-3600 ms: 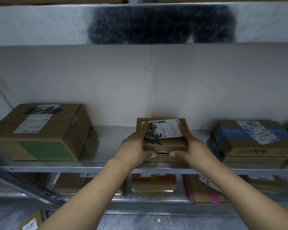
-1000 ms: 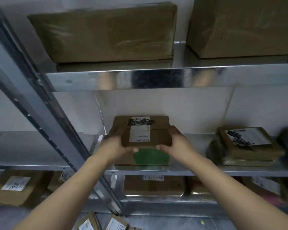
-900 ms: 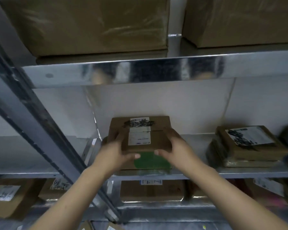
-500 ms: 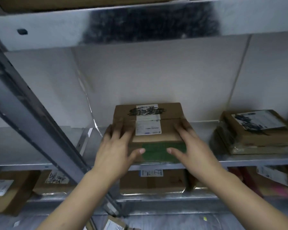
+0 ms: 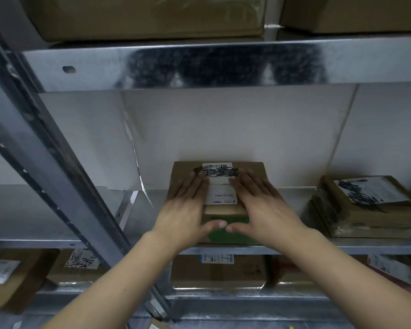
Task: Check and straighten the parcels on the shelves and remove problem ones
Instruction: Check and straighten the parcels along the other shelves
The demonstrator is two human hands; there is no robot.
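Parcel (image 5: pixel 223 184) under both flat palms, seemingly pressed.

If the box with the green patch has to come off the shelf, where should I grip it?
Probably by its two short side walls, coming straight in from the front. The box with the green patch lies flat, square to the shelf edge, with bare shelf either side. The left hand and right hand rest flat on top, gripping nothing.

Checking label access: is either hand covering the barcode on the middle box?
No, both hands lie flat below the barcode, which shows fully.
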